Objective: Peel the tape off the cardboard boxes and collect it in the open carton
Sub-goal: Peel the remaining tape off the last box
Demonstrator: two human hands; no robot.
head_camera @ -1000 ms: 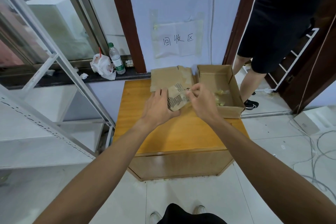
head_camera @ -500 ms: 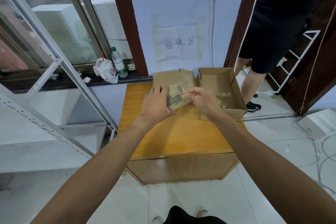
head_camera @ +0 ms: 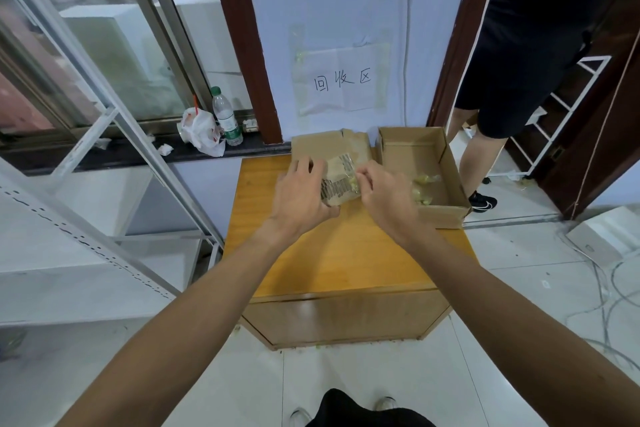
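Over the wooden table [head_camera: 339, 253] my left hand [head_camera: 299, 198] holds a small piece of cardboard [head_camera: 337, 180] with a printed label, thumb under its near edge. My right hand [head_camera: 384, 198] pinches yellowish clear tape [head_camera: 352, 185] at the piece's right edge. A flattened cardboard box [head_camera: 325, 144] lies behind them at the table's back. To the right stands the open carton [head_camera: 446, 163], with crumpled tape [head_camera: 424, 189] lying inside it.
Another person in black shorts [head_camera: 512, 87] stands in the doorway at the right. A water bottle [head_camera: 227, 116] and a plastic bag [head_camera: 201, 132] sit on the window ledge at the left. A metal rack [head_camera: 104, 135] leans at the left. Cables [head_camera: 609, 288] lie on the floor at the right.
Both hands have shifted slightly away from me toward the back of the table with the cardboard piece. My right fingers have closed on the tape at its edge.
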